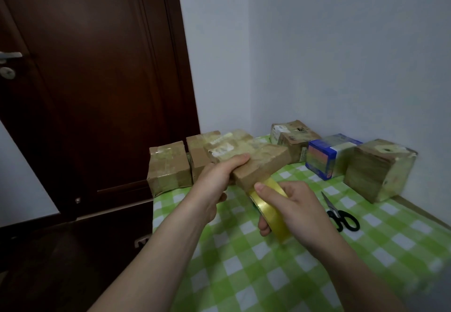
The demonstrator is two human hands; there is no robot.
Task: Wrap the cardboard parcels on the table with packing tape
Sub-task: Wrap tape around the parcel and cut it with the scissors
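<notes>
Left hand (214, 177) holds a flat cardboard parcel (256, 158) up off the surface (268, 275), with its grip clamped round the parcel's near-left end. One digit lies over the top face and the rest are tucked below (mostly hidden). The parcel is brown and glossy with tape, and carries white label scraps.

Right hand (290, 204) has its grip clamped on the tape roll (271, 211), which is yellowish-clear. The thumb lies across the outer rim and the fingers curl under the roll. The roll touches the held parcel's low near corner, at 5 o'clock of the parcel. Cannot tell if a strip is stuck on.

The surface has a green-and-white check cloth. Black scissors (341, 216) lie flat at 3 o'clock of the roll, near but apart, blades pointing to 11 o'clock.

More boxes stand along the far edge:
- A taped brown parcel (168, 167) at 9 o'clock of the held one.
- A second brown parcel (196, 153) just behind the hand, partly hidden.
- A worn parcel (292, 138) at 1 o'clock, in the corner.
- A blue box (327, 158) at 2 o'clock.
- A big square parcel (378, 170) at 3 o'clock, by the wall (341, 55).

A dark door (85, 80) is at 10 o'clock.
</notes>
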